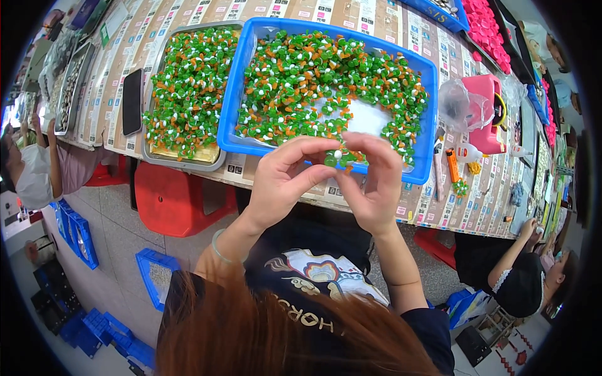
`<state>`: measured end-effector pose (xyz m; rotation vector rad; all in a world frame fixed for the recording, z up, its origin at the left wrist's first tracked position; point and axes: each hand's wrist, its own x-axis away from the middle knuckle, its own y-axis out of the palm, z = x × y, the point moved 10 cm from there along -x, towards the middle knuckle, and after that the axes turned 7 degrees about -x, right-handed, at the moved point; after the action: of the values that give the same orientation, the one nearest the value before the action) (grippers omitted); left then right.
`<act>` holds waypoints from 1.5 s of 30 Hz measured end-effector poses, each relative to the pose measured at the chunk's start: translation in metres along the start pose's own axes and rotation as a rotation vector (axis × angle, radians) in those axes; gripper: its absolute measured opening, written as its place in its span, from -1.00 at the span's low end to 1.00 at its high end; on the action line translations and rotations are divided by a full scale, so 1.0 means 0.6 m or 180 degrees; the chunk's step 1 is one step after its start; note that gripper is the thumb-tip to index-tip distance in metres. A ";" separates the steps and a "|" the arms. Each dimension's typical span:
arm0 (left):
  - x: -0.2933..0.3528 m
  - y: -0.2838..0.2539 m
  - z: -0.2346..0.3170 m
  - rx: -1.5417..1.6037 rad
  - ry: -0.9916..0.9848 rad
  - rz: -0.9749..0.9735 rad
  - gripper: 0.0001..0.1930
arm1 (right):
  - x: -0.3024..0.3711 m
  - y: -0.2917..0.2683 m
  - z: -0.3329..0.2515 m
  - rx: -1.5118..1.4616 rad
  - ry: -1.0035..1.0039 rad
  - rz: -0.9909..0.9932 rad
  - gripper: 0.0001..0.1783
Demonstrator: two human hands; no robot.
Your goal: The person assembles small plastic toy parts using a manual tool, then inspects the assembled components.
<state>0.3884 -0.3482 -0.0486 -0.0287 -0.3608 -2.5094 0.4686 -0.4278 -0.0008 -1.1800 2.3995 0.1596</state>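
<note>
On long bench (376,25) (workroom, others seated alongside): blue tray (233,100) heaped with green-orange pieces. Left hand (285,178) and right hand (375,182) fingertips together, pinching small green piece (337,156) at tray's near rim.

Dark tee (326,276) w/ printed graphic, pale green bracelet (217,246) on L wrist.

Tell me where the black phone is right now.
The black phone lies on the table's left side in the head view, just left of the metal tray of green and orange pieces, far from both hands.
</note>
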 end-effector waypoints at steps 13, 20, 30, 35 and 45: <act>-0.001 -0.006 0.012 -0.0600 0.0451 0.0086 -0.68 | 0.039 -0.012 0.087 -0.2088 0.2043 0.0263 -0.84; -0.009 -0.003 -0.018 0.0487 0.0091 0.0056 -0.72 | 0.033 -0.030 0.060 -0.0881 0.1462 0.0310 -0.86; -0.012 -0.005 -0.026 0.0879 0.0233 0.0085 -0.84 | 0.030 -0.025 0.041 -0.0323 0.0842 0.0145 -0.80; -0.012 -0.036 -0.033 0.1550 0.0072 0.0223 -0.76 | 0.007 -0.077 0.087 0.0064 0.1078 0.0513 -0.82; -0.003 -0.032 -0.100 0.2240 -0.1036 0.0170 -0.79 | -0.031 -0.001 0.202 0.2489 0.0899 -0.1887 -0.75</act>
<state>0.3826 -0.3478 -0.1114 -0.1633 -1.3302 -2.1901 0.5213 -0.3785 -0.1001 -1.4728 1.8746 -1.0804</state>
